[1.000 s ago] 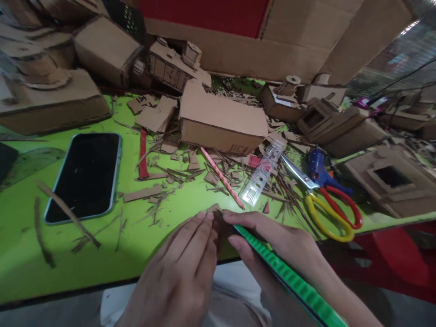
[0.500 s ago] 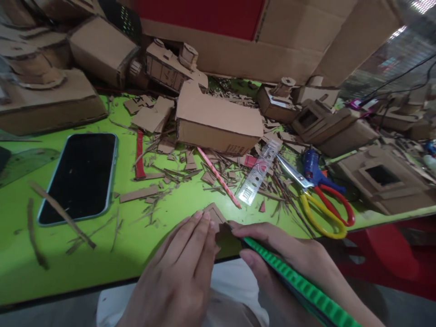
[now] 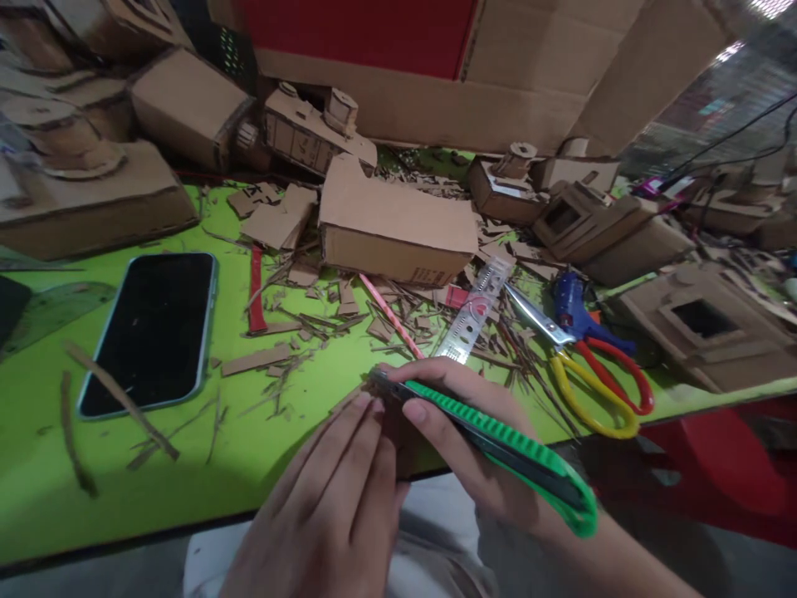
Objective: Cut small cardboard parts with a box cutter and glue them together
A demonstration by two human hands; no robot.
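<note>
My right hand (image 3: pixel 470 415) is closed around a green and black utility knife (image 3: pixel 529 461). The knife points up and left, with its tip at the far edge of a small brown piece of cardboard (image 3: pixel 398 428). My left hand (image 3: pixel 336 490) has its fingers together and stretched over that piece, holding it against the green tabletop near the front edge. Much of the cardboard lies hidden under my hands. Just beyond the knife are a pink pencil (image 3: pixel 392 316) and a clear ruler (image 3: pixel 470 320), its near end partly covered by my right hand.
A phone (image 3: pixel 155 332) with a cardboard strip across it lies left. Scissors (image 3: pixel 598 390) and a blue glue gun (image 3: pixel 576 307) lie right. A curved cardboard box (image 3: pixel 398 220) stands behind among scraps. More cardboard models (image 3: pixel 697 320) line the sides, with a large cardboard panel (image 3: pixel 535 58) behind.
My right hand and the knife have moved left and away from me, to the cardboard's far edge. The knife's handle has swung, showing its whole length. My left hand still presses down.
</note>
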